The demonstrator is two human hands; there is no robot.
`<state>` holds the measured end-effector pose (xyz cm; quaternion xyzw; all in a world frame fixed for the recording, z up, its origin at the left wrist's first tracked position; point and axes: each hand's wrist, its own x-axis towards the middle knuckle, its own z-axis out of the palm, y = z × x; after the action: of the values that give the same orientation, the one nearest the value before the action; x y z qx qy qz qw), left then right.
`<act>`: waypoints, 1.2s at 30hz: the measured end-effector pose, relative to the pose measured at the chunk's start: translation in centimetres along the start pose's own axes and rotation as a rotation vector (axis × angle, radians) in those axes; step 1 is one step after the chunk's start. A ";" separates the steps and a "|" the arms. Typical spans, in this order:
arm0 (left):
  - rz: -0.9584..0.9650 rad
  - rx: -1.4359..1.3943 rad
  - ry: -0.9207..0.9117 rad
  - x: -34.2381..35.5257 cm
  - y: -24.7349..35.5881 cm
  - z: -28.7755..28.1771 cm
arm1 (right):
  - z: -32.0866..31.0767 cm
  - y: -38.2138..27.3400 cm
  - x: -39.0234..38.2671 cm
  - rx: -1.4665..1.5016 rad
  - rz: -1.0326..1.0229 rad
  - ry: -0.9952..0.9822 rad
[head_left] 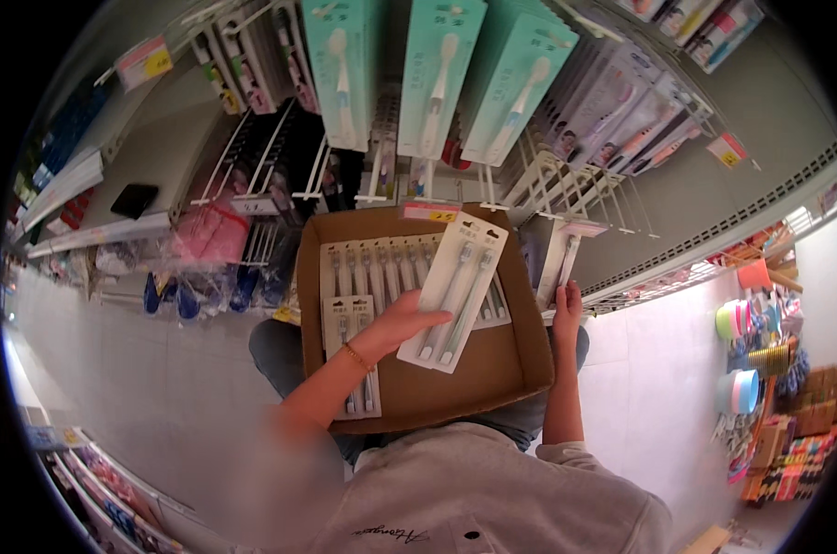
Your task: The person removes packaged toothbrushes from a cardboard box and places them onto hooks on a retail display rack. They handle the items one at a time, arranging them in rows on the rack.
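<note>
My left hand (395, 323) is closed on white-carded toothbrush packs (460, 286), tilted over the box; two brushes show side by side, and I cannot tell how many cards there are. Below them an open cardboard box (437, 402) rests on my lap. Inside it stands a row of similar toothbrush packs (381, 268), with a couple more lying at its left side. To the right of the box, my right hand (567, 311) has its fingers closed at the lower end of another toothbrush pack (562, 254), upright beneath the display hooks.
Green toothbrush packs (441, 74) hang ahead on hooks, with purple-toned packs (612, 102) to their right. Bare wire hooks (372, 197) stick out toward me above the box. A dark flat object (134, 200) lies on the left shelf. Coloured buckets (738, 391) hang at far right.
</note>
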<state>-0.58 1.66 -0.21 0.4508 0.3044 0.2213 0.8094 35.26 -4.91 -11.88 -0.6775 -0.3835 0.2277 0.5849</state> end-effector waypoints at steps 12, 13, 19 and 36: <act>0.055 -0.032 -0.021 0.4 -1.3 -0.4 | 1.8 -2.8 1.8 -0.072 -0.009 -0.043; 0.065 -0.037 -0.018 0.3 -1.3 -0.4 | 2.3 -2.8 2.3 -0.085 -0.022 -0.030; 0.021 -0.006 -0.008 0.4 -0.1 0.2 | 3.3 1.3 8.8 -0.148 -0.145 0.014; 0.025 0.080 0.054 -0.5 -0.6 -0.1 | 3.4 -6.4 3.3 -0.349 -0.044 -0.290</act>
<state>-0.96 1.14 -0.63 0.4803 0.3291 0.2310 0.7795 33.07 -0.03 -5.95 -0.7198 -0.5120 0.2401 0.4025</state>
